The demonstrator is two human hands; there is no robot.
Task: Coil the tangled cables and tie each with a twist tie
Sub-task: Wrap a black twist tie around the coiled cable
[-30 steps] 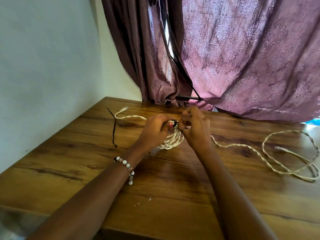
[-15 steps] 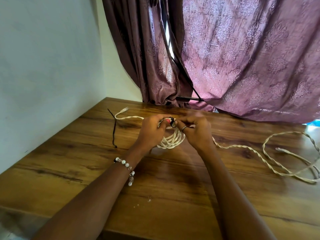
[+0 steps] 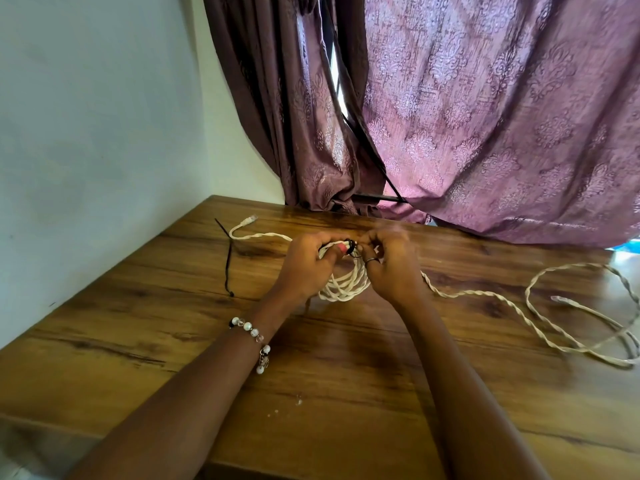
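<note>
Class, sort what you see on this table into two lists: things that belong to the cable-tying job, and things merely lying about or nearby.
Job:
coil
black tie on coil
left hand
right hand
loose cable
spare tie

Just there:
curtain
bracelet
crumbs
table

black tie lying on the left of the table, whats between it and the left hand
In the head view, a loose end of the white cable runs between the black tie and the left hand, over bare wooden table.

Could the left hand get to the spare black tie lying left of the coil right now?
Probably not yet: the path over the table to the black tie looks free, but the left hand grips the cable coil.
</note>
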